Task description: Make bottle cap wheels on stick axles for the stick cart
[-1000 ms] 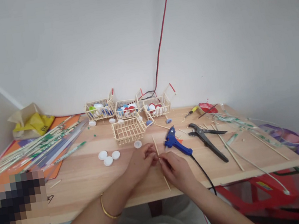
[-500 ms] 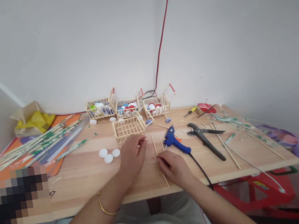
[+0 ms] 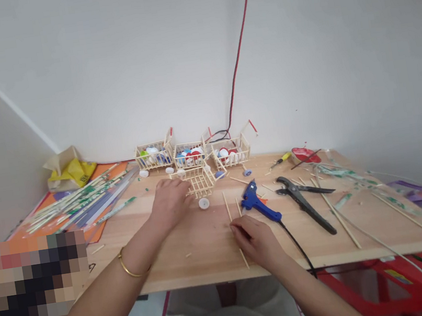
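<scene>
My left hand (image 3: 172, 202) is at the near left corner of a small cart made of thin wooden sticks (image 3: 198, 181), its fingers curled against the frame. A round whitish wheel (image 3: 204, 204) shows at the cart's near side. My right hand (image 3: 257, 238) rests on the table with thumb and fingers pinched together; what they hold, if anything, is hidden. Beside its fingertips lies a long thin wooden stick (image 3: 226, 206), with a shorter stick (image 3: 238, 205) close by. A blue glue gun (image 3: 259, 202) lies just beyond the right hand.
Three finished-looking stick carts (image 3: 154, 157) filled with bottle caps stand by the wall. Black pliers (image 3: 305, 204), a yellow-handled tool (image 3: 284, 157) and a red dish (image 3: 305, 154) are on the right. Bundled sticks (image 3: 78, 199) lie left; a cable (image 3: 300, 250) hangs over the front edge.
My left hand has moved left and away from me to the cart's side, uncovering the wheel and hiding the white caps. The right hand stays by the stick. The view has shifted slightly.
</scene>
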### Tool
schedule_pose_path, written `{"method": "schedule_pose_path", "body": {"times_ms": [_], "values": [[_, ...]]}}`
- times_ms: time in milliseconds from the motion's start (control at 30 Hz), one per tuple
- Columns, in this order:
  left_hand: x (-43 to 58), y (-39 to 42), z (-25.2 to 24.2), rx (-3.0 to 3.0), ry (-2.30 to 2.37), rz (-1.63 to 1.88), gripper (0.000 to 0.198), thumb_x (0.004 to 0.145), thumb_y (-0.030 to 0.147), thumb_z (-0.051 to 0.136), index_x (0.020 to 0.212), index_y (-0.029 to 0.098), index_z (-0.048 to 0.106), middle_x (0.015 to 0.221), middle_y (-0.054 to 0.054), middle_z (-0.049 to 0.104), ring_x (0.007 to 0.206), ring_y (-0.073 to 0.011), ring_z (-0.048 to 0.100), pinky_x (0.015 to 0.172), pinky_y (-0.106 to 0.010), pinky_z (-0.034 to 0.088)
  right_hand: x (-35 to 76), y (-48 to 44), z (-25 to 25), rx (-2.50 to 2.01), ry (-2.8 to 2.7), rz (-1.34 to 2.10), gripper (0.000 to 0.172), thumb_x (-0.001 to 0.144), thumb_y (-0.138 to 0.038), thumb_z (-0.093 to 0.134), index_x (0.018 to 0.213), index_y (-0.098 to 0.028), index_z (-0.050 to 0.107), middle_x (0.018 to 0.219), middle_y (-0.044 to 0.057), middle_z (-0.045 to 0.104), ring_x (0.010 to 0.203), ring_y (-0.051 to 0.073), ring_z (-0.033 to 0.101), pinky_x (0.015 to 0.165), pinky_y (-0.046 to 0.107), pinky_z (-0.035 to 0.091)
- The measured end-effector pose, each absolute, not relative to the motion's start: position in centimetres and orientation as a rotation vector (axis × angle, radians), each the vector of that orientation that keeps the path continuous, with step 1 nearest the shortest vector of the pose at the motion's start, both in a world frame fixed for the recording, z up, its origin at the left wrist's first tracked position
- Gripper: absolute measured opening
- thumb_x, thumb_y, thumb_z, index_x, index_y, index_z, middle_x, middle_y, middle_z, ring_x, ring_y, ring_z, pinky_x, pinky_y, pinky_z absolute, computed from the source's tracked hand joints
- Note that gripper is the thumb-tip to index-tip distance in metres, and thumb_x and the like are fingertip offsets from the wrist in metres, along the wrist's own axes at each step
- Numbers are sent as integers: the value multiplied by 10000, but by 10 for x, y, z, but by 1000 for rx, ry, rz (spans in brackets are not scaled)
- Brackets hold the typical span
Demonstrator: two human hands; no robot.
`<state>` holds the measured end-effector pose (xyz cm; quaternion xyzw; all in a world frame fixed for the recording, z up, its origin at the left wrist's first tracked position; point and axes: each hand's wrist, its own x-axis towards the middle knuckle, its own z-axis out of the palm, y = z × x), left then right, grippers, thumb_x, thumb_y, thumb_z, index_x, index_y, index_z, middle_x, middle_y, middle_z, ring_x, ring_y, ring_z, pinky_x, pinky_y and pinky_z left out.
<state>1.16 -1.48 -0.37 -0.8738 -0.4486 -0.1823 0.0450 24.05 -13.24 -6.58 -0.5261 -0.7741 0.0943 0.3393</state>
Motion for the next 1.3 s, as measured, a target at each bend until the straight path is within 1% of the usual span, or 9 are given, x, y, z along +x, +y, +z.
{"method": "schedule_pose_path", "body": {"times_ms": [133,300,467,633,800,1033,1200,1300], "values": [[13,-13,-11,-2689,-1321,-559,111,831,226,562,845,175,660,814,-73,677,827,-234,601,828,-400,373,239,-132,-64,-1369,-2024,237,139,901,-192,455,874,-176,590,746,45,626,684,158,587,629,258,439],[12,-10,-15,-2687,-1266,-571,125,829,186,552,753,181,651,746,-62,651,780,-215,579,839,-400,357,238,-132,-62,-1359,-2033,219,145,902,-195,449,872,-183,590,724,38,621,670,156,584,615,256,443],[0,-3,-13,-2670,-1247,-625,151,846,180,527,764,187,654,760,-69,640,796,-219,555,827,-395,371,238,-131,-64,-1369,-2028,243,136,904,-194,450,891,-193,585,753,38,630,691,158,596,627,260,450],[-26,9,-10,-2691,-1235,-680,160,848,165,507,840,171,667,794,-77,639,792,-208,543,747,-331,415,237,-131,-63,-1385,-2035,268,138,903,-197,449,877,-193,584,746,41,633,677,162,597,617,263,451],[-50,18,-7,-2699,-1261,-746,179,852,201,494,833,165,668,855,-82,654,832,-215,547,767,-335,424,238,-131,-65,-1397,-2041,249,147,906,-207,449,870,-189,590,737,39,632,678,164,595,610,265,445],[-65,20,-2,-2625,-1351,-685,226,839,249,452,802,166,659,842,-84,646,835,-220,565,766,-339,440,239,-132,-63,-1375,-2035,239,135,899,-201,460,882,-189,593,733,34,630,672,159,590,610,260,444],[-74,18,-1,-2527,-1489,-572,208,771,208,450,719,183,650,795,-89,647,790,-239,588,727,-344,443,238,-131,-61,-1388,-2038,253,139,899,-198,456,879,-185,593,727,36,623,664,157,586,608,259,438],[-78,19,-3,-2460,-1601,-528,211,729,194,482,816,177,673,879,-110,670,840,-276,603,740,-370,448,239,-131,-62,-1395,-2038,248,144,900,-202,458,879,-179,599,740,46,625,678,161,589,625,262,442]]}}
